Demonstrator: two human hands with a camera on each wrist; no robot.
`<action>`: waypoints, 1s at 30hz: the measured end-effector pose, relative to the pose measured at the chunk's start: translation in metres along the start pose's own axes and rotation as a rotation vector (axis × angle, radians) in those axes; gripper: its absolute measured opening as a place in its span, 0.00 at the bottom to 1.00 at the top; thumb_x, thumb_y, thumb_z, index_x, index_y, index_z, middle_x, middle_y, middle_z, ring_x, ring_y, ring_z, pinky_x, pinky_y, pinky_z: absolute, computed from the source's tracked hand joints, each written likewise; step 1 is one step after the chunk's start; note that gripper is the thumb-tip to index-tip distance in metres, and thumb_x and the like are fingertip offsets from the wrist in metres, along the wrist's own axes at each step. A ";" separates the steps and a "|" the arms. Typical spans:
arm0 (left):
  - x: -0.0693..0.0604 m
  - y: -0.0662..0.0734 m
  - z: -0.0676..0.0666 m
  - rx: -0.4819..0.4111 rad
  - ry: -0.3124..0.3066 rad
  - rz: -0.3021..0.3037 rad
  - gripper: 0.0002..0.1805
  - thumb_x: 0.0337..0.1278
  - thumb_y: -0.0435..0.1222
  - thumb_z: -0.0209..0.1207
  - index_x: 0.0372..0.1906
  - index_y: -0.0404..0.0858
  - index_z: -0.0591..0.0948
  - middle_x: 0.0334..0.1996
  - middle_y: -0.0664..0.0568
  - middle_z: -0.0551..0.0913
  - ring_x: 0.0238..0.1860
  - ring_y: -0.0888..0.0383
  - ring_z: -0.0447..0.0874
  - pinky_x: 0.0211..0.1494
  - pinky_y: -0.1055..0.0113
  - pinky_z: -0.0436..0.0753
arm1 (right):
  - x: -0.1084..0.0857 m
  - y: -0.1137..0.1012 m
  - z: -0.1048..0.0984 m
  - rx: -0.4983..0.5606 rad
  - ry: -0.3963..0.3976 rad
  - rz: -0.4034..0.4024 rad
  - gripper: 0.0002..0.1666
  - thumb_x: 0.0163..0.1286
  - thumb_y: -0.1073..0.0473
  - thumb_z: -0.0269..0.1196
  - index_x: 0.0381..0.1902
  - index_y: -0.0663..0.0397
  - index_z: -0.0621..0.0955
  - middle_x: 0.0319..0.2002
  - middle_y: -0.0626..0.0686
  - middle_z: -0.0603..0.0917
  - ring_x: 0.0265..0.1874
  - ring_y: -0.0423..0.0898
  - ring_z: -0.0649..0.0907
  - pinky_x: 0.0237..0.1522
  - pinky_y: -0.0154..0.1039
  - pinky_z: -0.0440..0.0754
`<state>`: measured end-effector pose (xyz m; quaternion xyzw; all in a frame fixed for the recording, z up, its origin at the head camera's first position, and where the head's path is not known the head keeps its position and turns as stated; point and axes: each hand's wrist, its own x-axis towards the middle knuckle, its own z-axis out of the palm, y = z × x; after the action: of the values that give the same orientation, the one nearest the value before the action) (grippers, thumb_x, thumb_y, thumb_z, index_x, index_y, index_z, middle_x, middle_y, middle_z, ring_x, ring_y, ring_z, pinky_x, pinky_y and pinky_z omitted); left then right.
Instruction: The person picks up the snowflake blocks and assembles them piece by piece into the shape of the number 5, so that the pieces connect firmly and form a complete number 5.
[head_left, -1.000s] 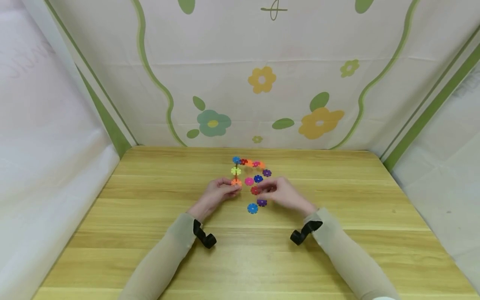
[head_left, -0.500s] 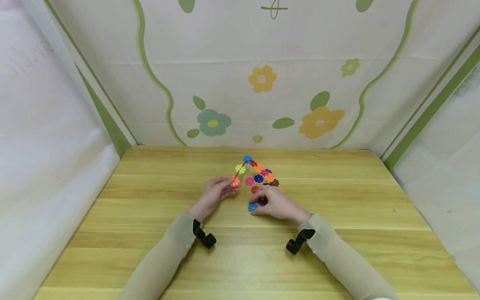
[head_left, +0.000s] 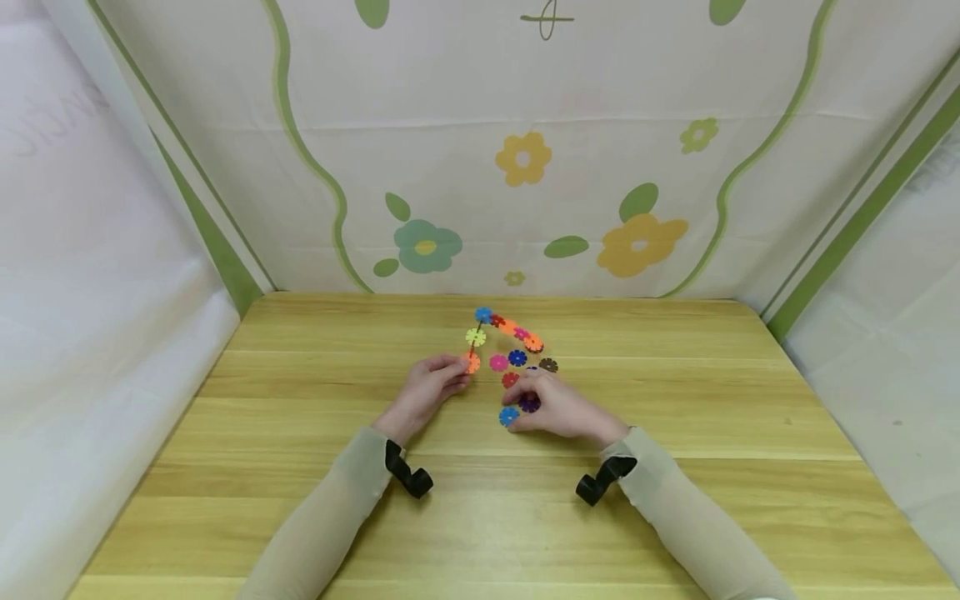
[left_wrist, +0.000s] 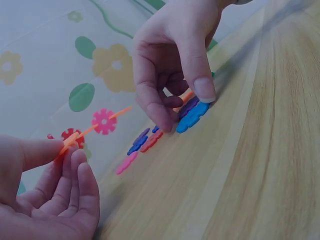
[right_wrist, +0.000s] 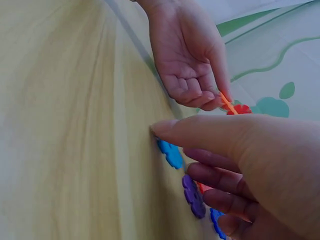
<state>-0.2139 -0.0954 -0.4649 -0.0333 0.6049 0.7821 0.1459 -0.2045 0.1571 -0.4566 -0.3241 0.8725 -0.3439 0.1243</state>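
At five o'clock from the orange disc (head_left: 472,363) the left hand (head_left: 429,389) pinches, right hand (head_left: 559,406) has shifted onto the blue disc (head_left: 509,416), pinching it: likely the piece chosen.

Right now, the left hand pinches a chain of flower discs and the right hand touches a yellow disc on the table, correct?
Not quite: the right hand touches a light blue disc, not a yellow one; the left wrist view shows it.

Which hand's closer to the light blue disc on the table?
The right hand, touching the light blue disc. The left hand is left of it, holding an orange disc.
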 end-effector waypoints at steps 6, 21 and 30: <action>0.001 -0.002 -0.001 -0.027 -0.027 -0.004 0.09 0.71 0.26 0.58 0.50 0.26 0.75 0.45 0.42 0.83 0.48 0.49 0.84 0.58 0.59 0.82 | -0.002 0.001 -0.006 -0.040 -0.030 0.022 0.14 0.64 0.51 0.75 0.46 0.45 0.88 0.42 0.43 0.80 0.45 0.43 0.76 0.50 0.44 0.78; 0.005 -0.006 0.000 -0.052 -0.057 -0.029 0.11 0.70 0.24 0.58 0.52 0.25 0.75 0.48 0.39 0.81 0.48 0.51 0.84 0.57 0.61 0.83 | 0.002 -0.001 0.000 0.010 -0.046 0.038 0.12 0.64 0.51 0.76 0.42 0.45 0.86 0.41 0.42 0.81 0.43 0.44 0.75 0.44 0.42 0.78; 0.004 -0.006 0.000 -0.070 -0.050 -0.039 0.11 0.69 0.23 0.58 0.53 0.25 0.76 0.47 0.39 0.83 0.48 0.51 0.86 0.56 0.62 0.83 | 0.005 0.002 0.003 0.334 0.098 0.085 0.08 0.65 0.61 0.74 0.40 0.53 0.87 0.36 0.49 0.87 0.34 0.49 0.84 0.35 0.37 0.83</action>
<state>-0.2166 -0.0929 -0.4710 -0.0306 0.5727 0.8002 0.1752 -0.2078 0.1539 -0.4600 -0.2447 0.8211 -0.4940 0.1481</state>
